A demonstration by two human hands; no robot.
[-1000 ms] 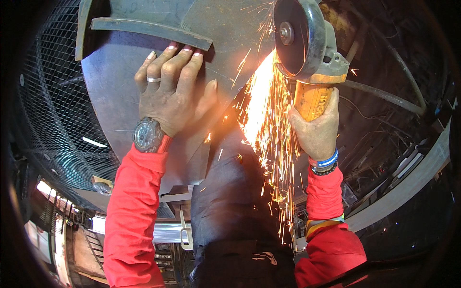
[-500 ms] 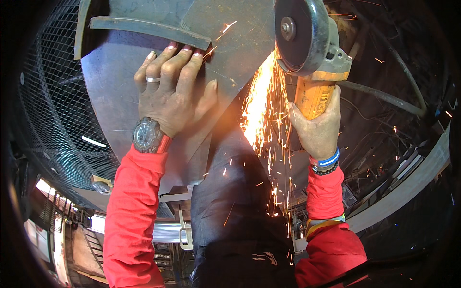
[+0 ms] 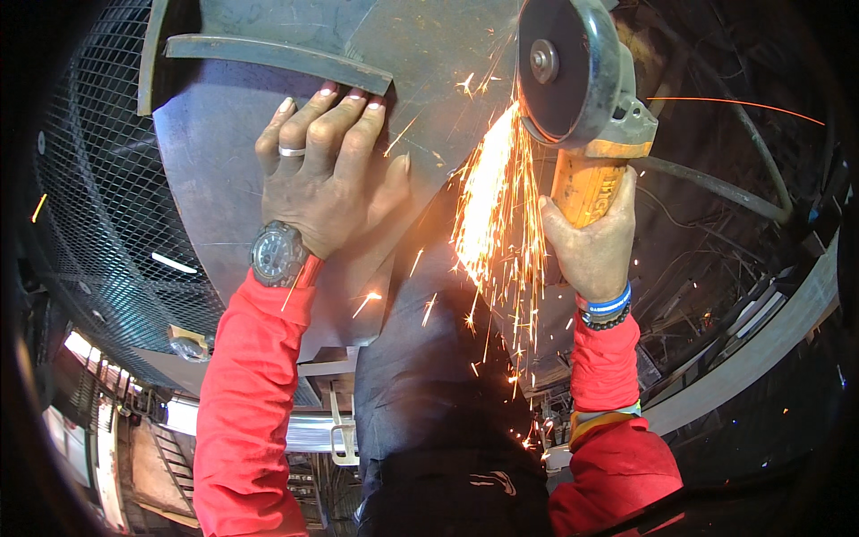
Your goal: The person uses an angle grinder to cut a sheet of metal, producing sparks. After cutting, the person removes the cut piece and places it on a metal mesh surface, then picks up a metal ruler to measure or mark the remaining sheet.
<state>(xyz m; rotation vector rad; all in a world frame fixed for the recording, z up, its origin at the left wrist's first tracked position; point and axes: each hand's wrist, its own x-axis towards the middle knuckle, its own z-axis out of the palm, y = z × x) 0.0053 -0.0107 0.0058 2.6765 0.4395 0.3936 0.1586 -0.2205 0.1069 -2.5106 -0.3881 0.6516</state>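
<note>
My right hand [image 3: 595, 237] is wrapped round the yellow body of an angle grinder [image 3: 586, 183]. Its dark disc [image 3: 562, 72] meets the right edge of a grey metal sheet [image 3: 242, 179], and a dense stream of bright sparks [image 3: 497, 197] pours down from there toward my dark trousers. Spread over the sheet, my left hand [image 3: 327, 170] lies flat, its fingertips against a curved metal strip [image 3: 277, 55] near the top. A ring and a dark watch show on this hand and wrist. The exact contact of disc and sheet is hidden by glare.
Black wire mesh [image 3: 98, 179] curves along the left side. A long pale metal strip [image 3: 752, 353] arcs at the lower right, with pipes [image 3: 716, 183] and dark clutter above it. A small metal clamp-like piece [image 3: 188, 343] sits at the mesh's lower edge. Sparks scatter widely.
The grinder has shifted slightly right and down in the picture, with sparks still streaming. My left hand stays pressed on the sheet, almost unmoved.
</note>
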